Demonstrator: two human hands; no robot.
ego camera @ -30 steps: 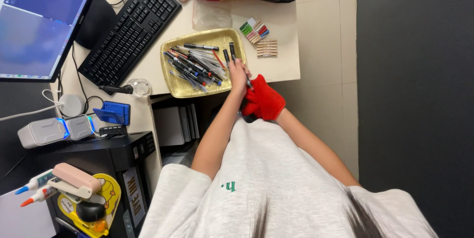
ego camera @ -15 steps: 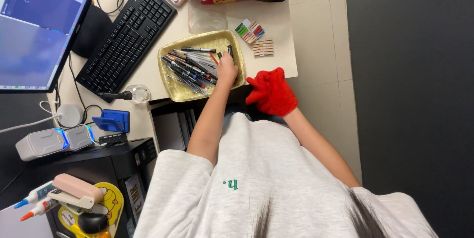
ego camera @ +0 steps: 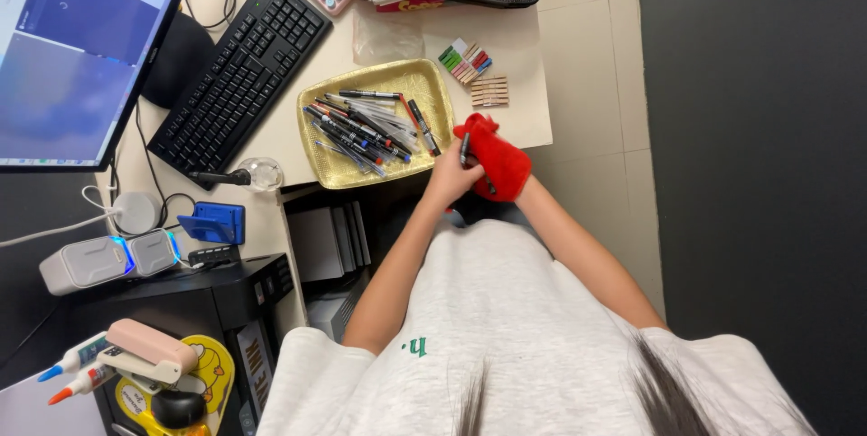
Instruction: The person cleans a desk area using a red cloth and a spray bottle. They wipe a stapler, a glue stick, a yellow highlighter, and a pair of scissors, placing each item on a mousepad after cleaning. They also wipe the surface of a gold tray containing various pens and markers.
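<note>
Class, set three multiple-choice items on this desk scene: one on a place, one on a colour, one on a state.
1. Where does the gold tray lie?
A. right of the black keyboard
B. on the floor
C. under the monitor

2. What colour is the cloth at the right hand?
A. blue
B. red
C. white

3. What is the left hand doing?
A. typing
B. resting flat on the desk
C. holding a dark pen against the cloth

Answers: 1 A, the tray sits beside the keyboard's right end; 2 B, the cloth is bright red; 3 C, the pen shows above the closed fingers.
</note>
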